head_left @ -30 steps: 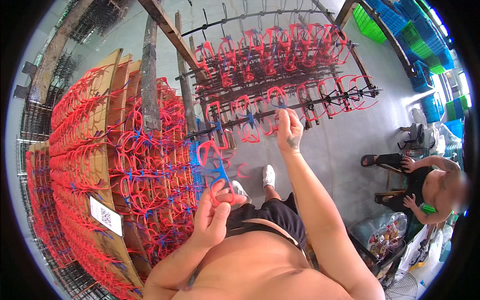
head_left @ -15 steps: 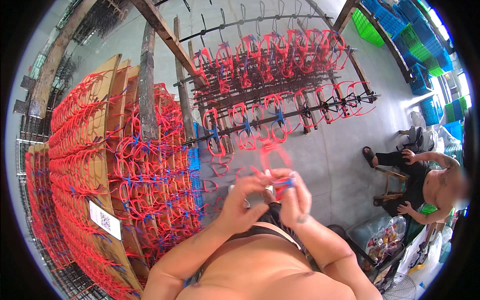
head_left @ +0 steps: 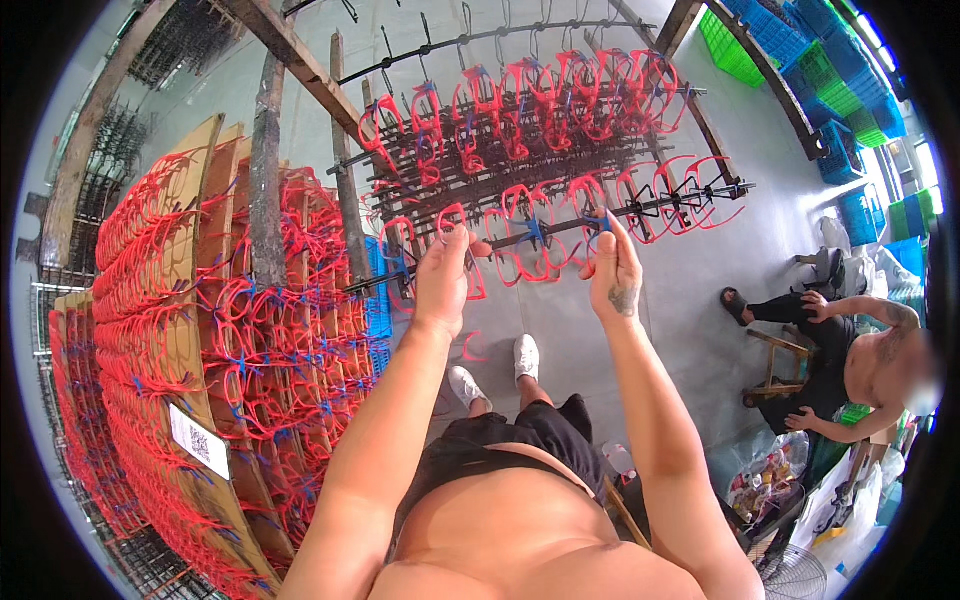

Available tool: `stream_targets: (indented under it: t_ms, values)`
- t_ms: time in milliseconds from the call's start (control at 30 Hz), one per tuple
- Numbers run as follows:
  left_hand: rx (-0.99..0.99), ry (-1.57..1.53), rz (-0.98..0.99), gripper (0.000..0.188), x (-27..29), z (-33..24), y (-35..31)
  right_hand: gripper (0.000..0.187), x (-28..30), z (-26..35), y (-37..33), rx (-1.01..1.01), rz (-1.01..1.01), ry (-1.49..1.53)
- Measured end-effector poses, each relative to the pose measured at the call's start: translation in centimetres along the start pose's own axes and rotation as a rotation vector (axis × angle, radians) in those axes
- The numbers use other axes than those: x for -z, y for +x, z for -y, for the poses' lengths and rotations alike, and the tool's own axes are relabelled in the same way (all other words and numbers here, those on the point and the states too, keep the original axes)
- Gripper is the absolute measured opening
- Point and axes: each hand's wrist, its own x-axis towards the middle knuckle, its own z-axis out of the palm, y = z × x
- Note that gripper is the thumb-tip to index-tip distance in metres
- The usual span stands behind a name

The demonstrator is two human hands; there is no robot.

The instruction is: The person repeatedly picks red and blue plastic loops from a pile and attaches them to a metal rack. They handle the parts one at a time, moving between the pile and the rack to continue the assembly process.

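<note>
A black rod [head_left: 560,230] crosses in front of me with red eyeglass frames hanging along it, several with blue middle pieces. My left hand [head_left: 445,280] is raised at the rod's left part, its fingers closed at a red eyeglass frame [head_left: 450,210]; the hand hides part of this frame. Further right, my right hand [head_left: 614,275] has its index finger stretched up against the blue middle piece [head_left: 603,222] of another frame. Its thumb stands apart, lower down. Between my hands hangs a frame with a blue middle piece [head_left: 535,232], which neither hand touches.
Tall boards [head_left: 205,250] covered in red frames stand at left, beside a wooden post [head_left: 268,180]. Behind the rod, a rack carries more red frames [head_left: 520,100]. A person [head_left: 870,350] sits at right near a bag [head_left: 770,470] and fan [head_left: 795,575]. Blue and green crates [head_left: 825,80] are stacked far right.
Both hands have moved away from my chest, forward to the rod, and spread apart. The red eyeglass frame they held close to me is no longer there.
</note>
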Motion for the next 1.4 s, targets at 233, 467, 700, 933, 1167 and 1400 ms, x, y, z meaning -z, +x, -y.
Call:
stream_targets:
  t_ms: [233,467,700,933,1167,1400]
  values:
    - [0.013,-0.071,-0.034,0.025,-0.5,-0.1,-0.3,0.031,-0.6,3.2,0.6,-0.329,-0.007,-0.020]
    - [-0.084,-0.053,-0.059,0.031,0.4,1.0,0.0,0.030,-1.3,0.3,1.5,-0.209,-0.059,0.003]
    - [-0.010,0.266,-0.012,0.047,1.5,1.8,-11.0,0.030,-0.6,-0.8,1.7,-0.182,-0.115,0.193]
    - [0.121,0.439,0.003,0.029,11.3,-2.7,-22.9,0.033,1.2,-3.4,1.6,0.020,-0.102,-0.088]
    - [-0.321,1.005,-0.961,0.019,25.8,-17.1,-29.5,0.029,-3.9,3.1,-7.0,0.491,0.208,-0.183]
    - [-0.423,1.502,-1.078,0.022,36.5,-22.2,-33.3,0.015,-21.9,13.7,-14.7,0.712,0.848,-0.051]
